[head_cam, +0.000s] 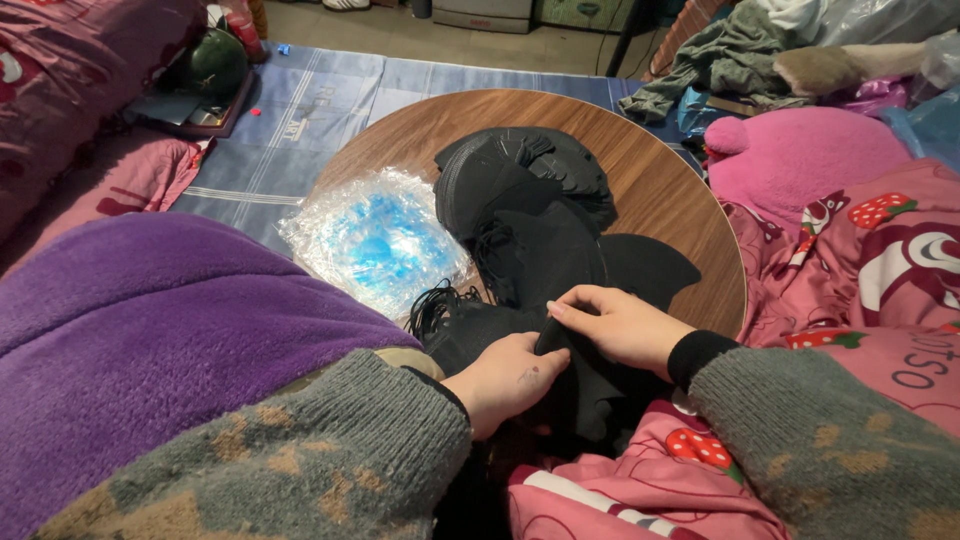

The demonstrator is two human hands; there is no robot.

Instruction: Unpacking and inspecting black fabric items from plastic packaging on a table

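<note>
1. Nearest the viewer, both hands meet at the near edge of the round, wood-grain tabletop (680, 190). The left hand (505, 385) is curled with its thumb pressed onto a flat black fabric piece with a pointed, fin-like outline (590, 395). The right hand (620, 325) pinches the same piece's upper edge between thumb and fingertips.
2. Judging by the grip, the step in hand looks like separating or aligning one thin piece from the rest. The next move would call for a light pinch on a single layer, since the sheets look limp and prone to cling together.
3. Just left of the hands, a tangle of thin black cord loops (435, 305) lies on the tabletop.
4. Beyond the hands, toward the tabletop's middle, sits a stack of matching matte black pieces (520, 195), fanned and overlapping.
5. On the tabletop's left part lies a crinkled clear plastic bag with glossy blue contents (375, 240).
6. Around the tabletop: a fuzzy purple blanket (130, 320) to its left, a strawberry-print pink quilt (880, 260) to its right, a pale blue striped mat (310, 110) beyond.
</note>
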